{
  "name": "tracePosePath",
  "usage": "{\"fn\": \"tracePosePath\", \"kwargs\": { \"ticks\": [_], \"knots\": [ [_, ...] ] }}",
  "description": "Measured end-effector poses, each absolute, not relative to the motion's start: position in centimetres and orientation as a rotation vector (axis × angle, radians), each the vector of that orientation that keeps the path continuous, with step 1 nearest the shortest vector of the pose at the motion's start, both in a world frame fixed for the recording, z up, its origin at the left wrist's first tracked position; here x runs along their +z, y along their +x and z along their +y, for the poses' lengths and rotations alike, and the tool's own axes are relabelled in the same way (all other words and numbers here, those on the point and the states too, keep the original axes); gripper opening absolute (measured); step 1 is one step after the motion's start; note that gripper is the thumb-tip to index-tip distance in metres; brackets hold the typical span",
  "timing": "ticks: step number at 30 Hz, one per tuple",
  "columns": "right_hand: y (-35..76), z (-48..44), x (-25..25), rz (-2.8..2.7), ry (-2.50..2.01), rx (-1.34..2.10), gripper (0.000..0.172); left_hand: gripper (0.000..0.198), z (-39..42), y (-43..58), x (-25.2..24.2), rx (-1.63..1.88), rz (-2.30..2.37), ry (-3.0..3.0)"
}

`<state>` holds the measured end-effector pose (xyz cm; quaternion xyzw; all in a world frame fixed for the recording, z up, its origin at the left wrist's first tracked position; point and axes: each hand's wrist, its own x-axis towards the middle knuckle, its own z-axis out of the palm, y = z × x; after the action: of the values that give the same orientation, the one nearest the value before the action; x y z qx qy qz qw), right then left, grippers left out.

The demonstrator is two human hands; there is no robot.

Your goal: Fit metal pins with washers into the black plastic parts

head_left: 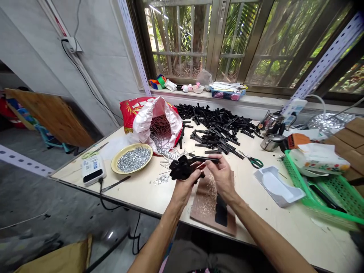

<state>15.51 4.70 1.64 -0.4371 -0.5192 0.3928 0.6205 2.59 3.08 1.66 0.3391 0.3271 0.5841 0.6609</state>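
My left hand point(186, 187) is closed round a bunch of black plastic parts point(181, 168) above the table's front. Fingers of my right hand point(223, 176) pinch one long black plastic piece point(209, 159), whose left end reaches the bunch; whether they are joined I cannot tell. Below both hands lies a brown board point(204, 212) with a worn, speckled surface and a black patch. Left of the hands, small metal nuts or washers point(161, 179) are scattered on the table. A yellow-rimmed dish point(114, 167) holds many more small metal pieces.
Behind my hands lies a large heap of black parts point(218, 125). A red and white bag point(142, 117) spills metal rods. To the right are green-handled scissors point(256, 162), a white tray point(280, 185) and a green basket point(327, 210). A white power bank point(93, 169) sits left.
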Motion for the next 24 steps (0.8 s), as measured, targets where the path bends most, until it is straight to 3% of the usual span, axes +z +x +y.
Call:
{"fn": "tracePosePath", "kwargs": {
  "ticks": [7,16,24],
  "knots": [
    [10.9,2.0,-2.2,-1.726,-1.006,0.771,0.02,0.054,0.2,-2.4,0.5,1.33,0.804,0.465],
    [7.7,1.5,-3.6,-1.972,-0.968,0.828,0.024,0.041,-2.2,-5.5,-2.6,1.398,1.13,0.302],
    [4.6,9.8,-0.9,-2.372,-1.536,0.456,0.023,0.032,-1.2,-5.6,-2.3,1.466,1.153,0.418]
  ]
}}
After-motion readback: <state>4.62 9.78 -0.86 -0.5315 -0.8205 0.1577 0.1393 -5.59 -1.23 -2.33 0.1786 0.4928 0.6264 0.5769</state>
